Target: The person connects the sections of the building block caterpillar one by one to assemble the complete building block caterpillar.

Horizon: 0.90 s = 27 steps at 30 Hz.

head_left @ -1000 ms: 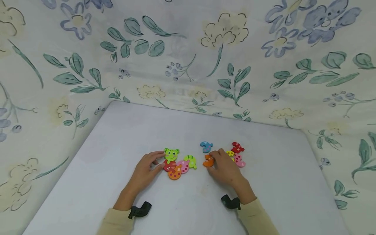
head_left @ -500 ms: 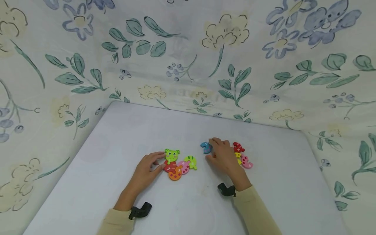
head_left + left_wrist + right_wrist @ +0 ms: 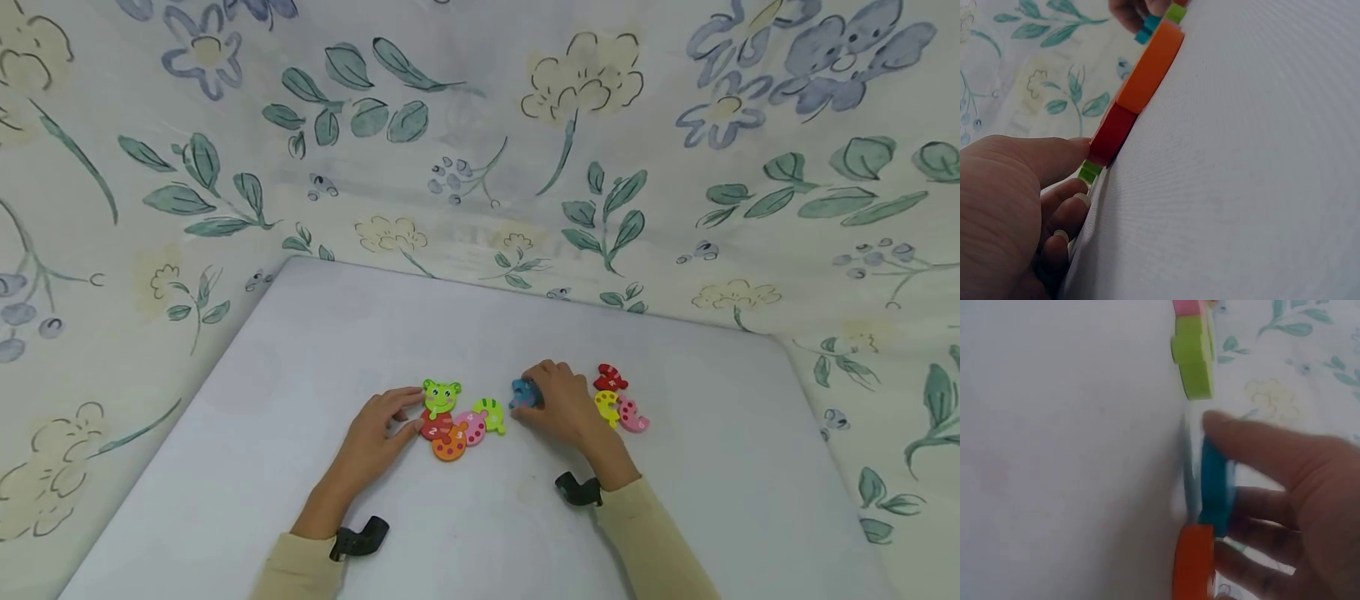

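My right hand pinches a blue puzzle piece between thumb and fingers; the right wrist view shows it tilted close over the table. Just beside it there, under the fingers, is an orange piece, hidden in the head view. My left hand rests at the left side of a joined caterpillar puzzle. Its thumb touches the red piece marked 2, and the index fingertip is at the green smiling head. An orange piece, a pink piece and a green striped piece continue the chain rightward.
Right of my right hand lie a red piece, a yellow spotted piece and a pink spotted piece, close together. The white table meets a flower-patterned cloth at its back edge.
My right hand has left the orange piece's former spot, moved up to the blue piece and taken hold of it, shifting it slightly downward. The pink spotted piece slid right. My left hand stayed put.
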Available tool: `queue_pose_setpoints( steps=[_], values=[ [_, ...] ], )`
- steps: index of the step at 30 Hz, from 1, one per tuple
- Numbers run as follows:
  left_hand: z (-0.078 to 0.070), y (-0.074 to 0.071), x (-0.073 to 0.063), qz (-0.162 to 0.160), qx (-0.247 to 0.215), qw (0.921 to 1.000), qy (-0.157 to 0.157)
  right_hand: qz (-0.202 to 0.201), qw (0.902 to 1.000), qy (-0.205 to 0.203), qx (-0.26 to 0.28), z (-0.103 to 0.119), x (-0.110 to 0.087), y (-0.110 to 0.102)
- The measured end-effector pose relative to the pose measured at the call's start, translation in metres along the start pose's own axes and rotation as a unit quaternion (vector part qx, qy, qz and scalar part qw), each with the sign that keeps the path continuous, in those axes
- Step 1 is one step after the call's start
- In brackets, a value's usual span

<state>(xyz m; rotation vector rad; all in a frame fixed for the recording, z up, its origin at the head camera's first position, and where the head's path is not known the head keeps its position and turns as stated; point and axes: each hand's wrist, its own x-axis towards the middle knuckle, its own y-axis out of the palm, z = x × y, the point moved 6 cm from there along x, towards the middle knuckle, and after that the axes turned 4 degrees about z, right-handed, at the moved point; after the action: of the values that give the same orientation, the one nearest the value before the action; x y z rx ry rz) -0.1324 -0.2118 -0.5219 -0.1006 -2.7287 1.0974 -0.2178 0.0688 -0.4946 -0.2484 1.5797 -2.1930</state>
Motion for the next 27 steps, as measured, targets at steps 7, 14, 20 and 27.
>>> queue_pose_setpoints(
  steps=[7, 14, 20, 27],
  values=[
    [0.000, 0.001, 0.002, -0.001, 0.005, 1.0000, 0.006, -0.019, 0.9992, -0.009, 0.034, 0.011, -0.024, 0.004],
    [0.003, 0.002, 0.002, 0.007, 0.002, 1.0000, -0.003, 0.008, 0.9984, 0.010, 0.055, 0.025, -0.036, 0.013],
    [0.003, 0.002, 0.003, 0.009, 0.001, 1.0000, -0.002, 0.014, 0.9992, 0.022, 0.030, 0.035, -0.035, 0.021],
    [0.002, 0.002, 0.003, 0.004, 0.008, 1.0000, 0.001, 0.009, 0.9991, 0.041, -0.008, 0.041, -0.034, 0.030]
  ],
)
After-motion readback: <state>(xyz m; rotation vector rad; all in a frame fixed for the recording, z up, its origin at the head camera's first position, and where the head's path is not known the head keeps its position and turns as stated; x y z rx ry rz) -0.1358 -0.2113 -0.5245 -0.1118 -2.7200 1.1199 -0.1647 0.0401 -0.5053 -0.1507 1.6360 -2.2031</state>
